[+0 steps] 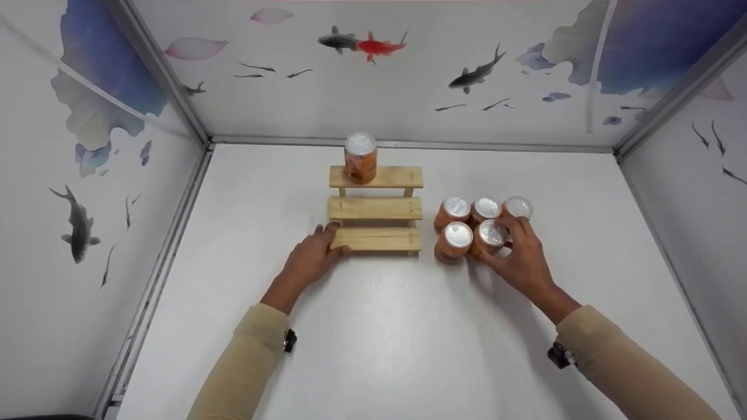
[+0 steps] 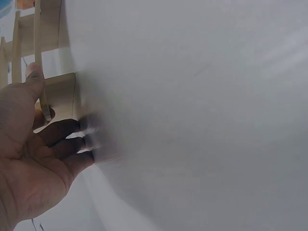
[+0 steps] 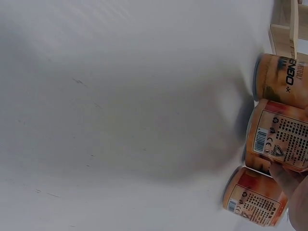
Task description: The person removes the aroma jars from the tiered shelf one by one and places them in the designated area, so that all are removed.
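Observation:
A three-step wooden rack (image 1: 375, 208) stands on the white table, with one orange can (image 1: 361, 158) upright on its top step. My left hand (image 1: 308, 256) holds the left end of the lowest step (image 1: 376, 239); in the left wrist view the thumb (image 2: 33, 77) lies over the board and the index finger curls beneath it. To the rack's right, several orange cans with silvery lids stand grouped. My right hand (image 1: 519, 254) grips the front right can (image 1: 491, 234) between thumb and fingers. In the right wrist view this can (image 3: 279, 137) shows its printed label and barcode.
Beside the gripped can stands the front left can (image 1: 453, 244). Behind are a back left can (image 1: 454, 213), a middle one (image 1: 485, 208) and a back right one (image 1: 517, 207). White panels (image 1: 408, 99) with painted fish enclose the table (image 1: 373, 338) at the back and sides.

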Demonstrator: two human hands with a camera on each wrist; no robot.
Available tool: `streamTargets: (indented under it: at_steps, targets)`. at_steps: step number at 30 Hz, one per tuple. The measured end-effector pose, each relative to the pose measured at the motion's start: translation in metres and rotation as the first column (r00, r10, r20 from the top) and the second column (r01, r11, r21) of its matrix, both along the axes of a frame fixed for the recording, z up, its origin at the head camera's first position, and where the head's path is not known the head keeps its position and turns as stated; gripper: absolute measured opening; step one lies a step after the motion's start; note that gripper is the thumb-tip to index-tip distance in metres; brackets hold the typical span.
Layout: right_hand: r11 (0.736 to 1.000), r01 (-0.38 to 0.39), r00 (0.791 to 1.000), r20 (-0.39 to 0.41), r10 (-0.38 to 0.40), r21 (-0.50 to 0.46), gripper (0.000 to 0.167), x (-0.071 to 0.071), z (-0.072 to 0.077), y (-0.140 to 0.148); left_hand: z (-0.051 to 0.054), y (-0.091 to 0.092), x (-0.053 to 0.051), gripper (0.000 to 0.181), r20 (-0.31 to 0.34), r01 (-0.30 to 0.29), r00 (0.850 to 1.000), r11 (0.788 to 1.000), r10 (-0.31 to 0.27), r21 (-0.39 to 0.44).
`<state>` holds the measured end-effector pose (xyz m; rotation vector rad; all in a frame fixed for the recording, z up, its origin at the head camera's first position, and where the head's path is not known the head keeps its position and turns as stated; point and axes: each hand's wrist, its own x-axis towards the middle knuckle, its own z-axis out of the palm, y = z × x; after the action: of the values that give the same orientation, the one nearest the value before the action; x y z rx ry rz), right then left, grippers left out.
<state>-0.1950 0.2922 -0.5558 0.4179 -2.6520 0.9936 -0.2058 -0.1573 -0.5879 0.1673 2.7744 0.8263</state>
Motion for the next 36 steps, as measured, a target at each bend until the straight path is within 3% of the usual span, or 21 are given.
streamTargets:
  at_steps: [17, 36]
  targets:
    - [1.0, -0.005, 1.0, -0.026, 0.004, -0.018, 0.057, -0.0018, -0.0093, 0.0003, -0.0016, 0.0013, -0.0006, 0.08, -0.006, -0.016, 1.0, 1.0, 0.016, 0.007]
    - [0.999, -0.014, 1.0, 0.012, 0.014, 0.034, 0.068, -0.0011, -0.0083, 0.0019, -0.0004, 0.0005, 0.0002, 0.079, -0.018, 0.004, 1.0, 1.0, -0.004, 0.01]
